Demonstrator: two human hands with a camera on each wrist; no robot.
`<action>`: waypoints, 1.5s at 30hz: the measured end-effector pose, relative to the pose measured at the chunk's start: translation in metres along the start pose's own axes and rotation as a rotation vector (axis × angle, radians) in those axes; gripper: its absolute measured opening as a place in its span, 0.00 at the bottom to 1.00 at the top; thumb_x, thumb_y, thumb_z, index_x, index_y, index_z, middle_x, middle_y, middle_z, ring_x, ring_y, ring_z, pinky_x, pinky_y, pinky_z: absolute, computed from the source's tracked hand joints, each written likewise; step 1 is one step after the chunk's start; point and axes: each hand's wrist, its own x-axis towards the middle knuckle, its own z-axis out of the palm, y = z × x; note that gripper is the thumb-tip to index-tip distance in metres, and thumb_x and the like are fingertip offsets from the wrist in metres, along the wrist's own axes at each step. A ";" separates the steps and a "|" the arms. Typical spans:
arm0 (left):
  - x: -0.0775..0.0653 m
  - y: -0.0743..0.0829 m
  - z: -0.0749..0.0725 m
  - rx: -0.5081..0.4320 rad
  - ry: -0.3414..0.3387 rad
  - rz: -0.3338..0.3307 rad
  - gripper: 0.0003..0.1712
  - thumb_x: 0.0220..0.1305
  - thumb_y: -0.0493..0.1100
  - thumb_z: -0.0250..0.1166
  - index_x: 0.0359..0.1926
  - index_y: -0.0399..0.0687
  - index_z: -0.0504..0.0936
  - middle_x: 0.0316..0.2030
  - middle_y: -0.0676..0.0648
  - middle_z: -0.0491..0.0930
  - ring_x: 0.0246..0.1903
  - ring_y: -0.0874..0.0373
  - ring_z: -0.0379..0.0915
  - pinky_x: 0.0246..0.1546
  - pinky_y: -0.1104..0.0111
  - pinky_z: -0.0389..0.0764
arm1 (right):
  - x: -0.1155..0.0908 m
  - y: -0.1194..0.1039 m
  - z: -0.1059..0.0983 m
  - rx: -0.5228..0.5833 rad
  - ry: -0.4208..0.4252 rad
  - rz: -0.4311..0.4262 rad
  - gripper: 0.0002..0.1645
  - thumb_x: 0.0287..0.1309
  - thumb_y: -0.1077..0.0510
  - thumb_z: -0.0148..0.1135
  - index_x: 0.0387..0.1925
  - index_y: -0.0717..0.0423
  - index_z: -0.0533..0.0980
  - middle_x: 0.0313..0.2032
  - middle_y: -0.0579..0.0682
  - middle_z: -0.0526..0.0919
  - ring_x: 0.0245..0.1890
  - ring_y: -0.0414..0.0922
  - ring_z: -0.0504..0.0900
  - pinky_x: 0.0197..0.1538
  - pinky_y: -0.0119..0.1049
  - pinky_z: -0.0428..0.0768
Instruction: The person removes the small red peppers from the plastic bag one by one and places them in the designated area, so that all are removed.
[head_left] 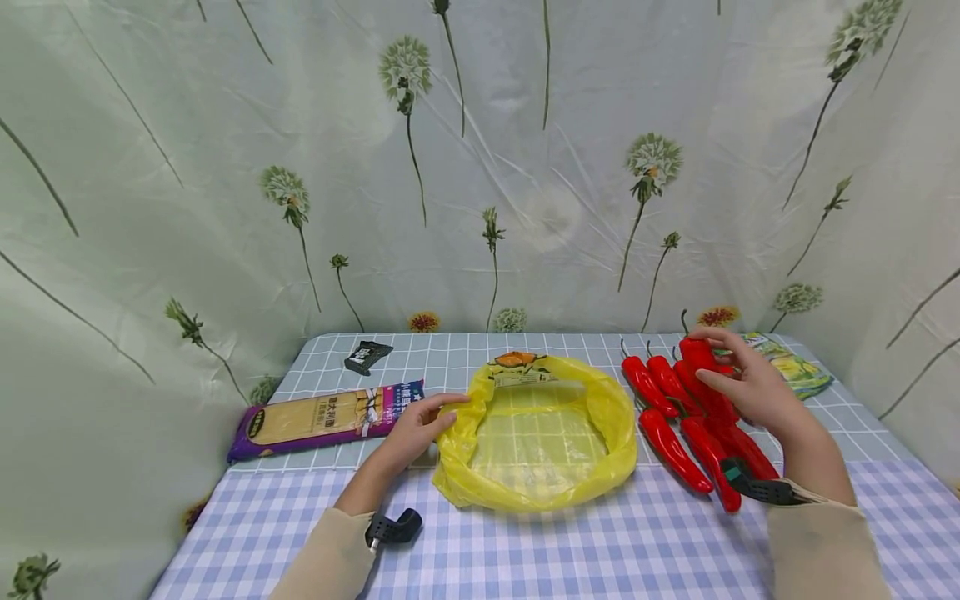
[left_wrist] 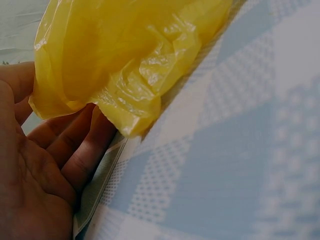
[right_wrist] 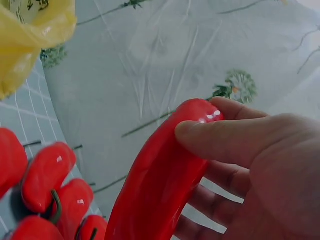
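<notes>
A yellow plastic bag (head_left: 617, 454) lies on the table with its mouth spread wide and its rim rolled into a ring. My left hand (head_left: 417, 429) holds the bag's left rim; in the left wrist view the yellow film (left_wrist: 115, 60) runs between thumb and fingers. To the right, my right hand (head_left: 750, 390) grips a red chili pepper (head_left: 697, 356) between thumb and fingers, raised over the pile. The right wrist view shows this glossy pepper (right_wrist: 155, 175) up close. Several more red chili peppers (head_left: 675, 450) lie heaped below it, beside the bag.
A purple-edged pasta packet (head_left: 322, 421) lies left of the bag, and a small black packet (head_left: 367, 356) sits behind it. Partly behind my right hand is a green and yellow packet (head_left: 798, 367). A flower-print curtain (head_left: 540, 167) closes off the back of the table.
</notes>
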 end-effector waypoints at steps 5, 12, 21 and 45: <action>0.000 0.001 0.001 0.003 0.005 -0.005 0.20 0.73 0.47 0.58 0.63 0.56 0.78 0.68 0.46 0.74 0.62 0.48 0.74 0.57 0.67 0.81 | -0.001 0.012 -0.005 0.003 0.000 0.017 0.33 0.68 0.60 0.59 0.71 0.55 0.59 0.65 0.74 0.64 0.58 0.73 0.67 0.44 0.59 0.85; 0.000 0.001 0.001 0.016 0.008 0.002 0.20 0.73 0.46 0.58 0.63 0.56 0.79 0.67 0.46 0.74 0.63 0.47 0.73 0.59 0.65 0.80 | -0.007 0.030 -0.015 -0.031 -0.002 0.070 0.34 0.68 0.57 0.59 0.71 0.57 0.58 0.64 0.75 0.63 0.57 0.74 0.65 0.40 0.55 0.85; 0.000 0.000 0.000 0.016 0.008 -0.003 0.20 0.73 0.47 0.58 0.63 0.56 0.78 0.68 0.46 0.73 0.62 0.47 0.73 0.59 0.62 0.81 | -0.012 0.048 -0.025 -0.064 -0.086 0.111 0.34 0.65 0.61 0.61 0.68 0.63 0.59 0.61 0.76 0.64 0.54 0.74 0.69 0.40 0.51 0.87; 0.000 -0.001 0.001 0.020 0.004 0.007 0.20 0.73 0.48 0.59 0.63 0.56 0.79 0.67 0.46 0.74 0.63 0.48 0.73 0.60 0.62 0.80 | -0.025 0.082 -0.040 -0.131 -0.312 0.263 0.34 0.59 0.62 0.65 0.64 0.68 0.63 0.57 0.82 0.65 0.54 0.75 0.66 0.43 0.50 0.87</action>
